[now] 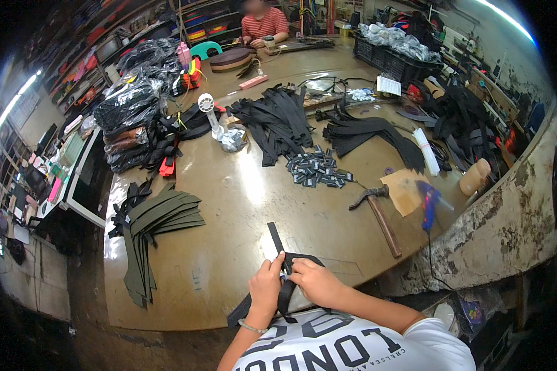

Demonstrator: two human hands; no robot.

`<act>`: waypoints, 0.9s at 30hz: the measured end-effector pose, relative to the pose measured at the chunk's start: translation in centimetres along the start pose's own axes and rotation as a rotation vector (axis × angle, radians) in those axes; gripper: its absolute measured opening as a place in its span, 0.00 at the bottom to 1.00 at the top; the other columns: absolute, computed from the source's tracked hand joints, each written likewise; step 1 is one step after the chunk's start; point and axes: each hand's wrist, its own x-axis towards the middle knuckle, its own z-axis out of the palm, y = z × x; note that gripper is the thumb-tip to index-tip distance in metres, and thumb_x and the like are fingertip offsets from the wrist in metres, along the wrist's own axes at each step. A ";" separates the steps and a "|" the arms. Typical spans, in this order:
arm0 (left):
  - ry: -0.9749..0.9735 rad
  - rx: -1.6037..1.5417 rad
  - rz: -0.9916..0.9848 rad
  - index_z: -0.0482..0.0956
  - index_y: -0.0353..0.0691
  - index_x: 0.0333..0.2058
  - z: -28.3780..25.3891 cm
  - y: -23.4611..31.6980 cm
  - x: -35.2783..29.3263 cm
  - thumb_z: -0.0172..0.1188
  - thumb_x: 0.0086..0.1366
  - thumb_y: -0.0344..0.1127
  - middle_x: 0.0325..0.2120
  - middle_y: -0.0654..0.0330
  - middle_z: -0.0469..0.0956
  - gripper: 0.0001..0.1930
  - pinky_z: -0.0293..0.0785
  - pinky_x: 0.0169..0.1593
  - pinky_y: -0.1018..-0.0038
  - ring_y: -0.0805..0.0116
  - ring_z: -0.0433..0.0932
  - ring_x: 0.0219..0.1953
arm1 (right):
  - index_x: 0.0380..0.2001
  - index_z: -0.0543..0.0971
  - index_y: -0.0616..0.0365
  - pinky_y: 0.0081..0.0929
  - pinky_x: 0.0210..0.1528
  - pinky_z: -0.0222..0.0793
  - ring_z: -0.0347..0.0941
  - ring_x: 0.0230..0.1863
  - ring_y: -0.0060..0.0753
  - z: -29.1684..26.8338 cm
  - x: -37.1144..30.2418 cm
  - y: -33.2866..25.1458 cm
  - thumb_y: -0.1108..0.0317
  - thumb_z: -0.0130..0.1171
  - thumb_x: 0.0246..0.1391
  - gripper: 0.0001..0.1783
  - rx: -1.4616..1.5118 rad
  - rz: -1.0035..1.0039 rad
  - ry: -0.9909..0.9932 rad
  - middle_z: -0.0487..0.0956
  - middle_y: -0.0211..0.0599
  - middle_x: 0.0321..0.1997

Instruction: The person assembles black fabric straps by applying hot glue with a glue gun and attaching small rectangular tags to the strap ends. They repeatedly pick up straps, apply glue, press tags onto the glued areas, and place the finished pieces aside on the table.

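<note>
Here's the broad, shiny surface (223, 260) filling the middle, and across it lies the big pile of black strips (275, 120), with the olive-green strips (167, 213) fanned out on the left. Down in size to the black strap (275, 236), right at the near edge, just in front of the person's shirt: one end pokes forward flat, other black lengths bend around the hands, and whether it's all one piece I can't tell. Over to the right, the hammer (384, 226) lies with its handle toward the near edge; beyond it sits a blue corded tool (427, 204), and the heap of small dark tags (315, 170) rests ahead.

Trouble spots? A loosened pinch could let the layers slide out of line, and the dangling lengths could catch on a wrist and twist the work. A wide swing of the right elbow might clip the hammer handle; a snag on the cord could drag the tool.

Now the hands! The left hand (266, 281) comes up steeply, fingertips pinching the strap, index finger pointing forward along it. The right hand (315, 281) slants in from the right, fingers curled, gripping the strap just beside the left, with both wrists low.
</note>
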 end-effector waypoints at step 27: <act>-0.025 -0.298 0.046 0.72 0.46 0.58 -0.9 -0.8 1.0 0.58 0.57 0.25 0.31 0.52 0.78 0.28 0.76 0.36 0.62 0.53 0.79 0.31 | 0.47 0.79 0.65 0.34 0.48 0.73 0.77 0.45 0.48 -5.9 -1.9 -0.9 0.84 0.53 0.51 0.19 0.350 0.284 0.181 0.78 0.48 0.47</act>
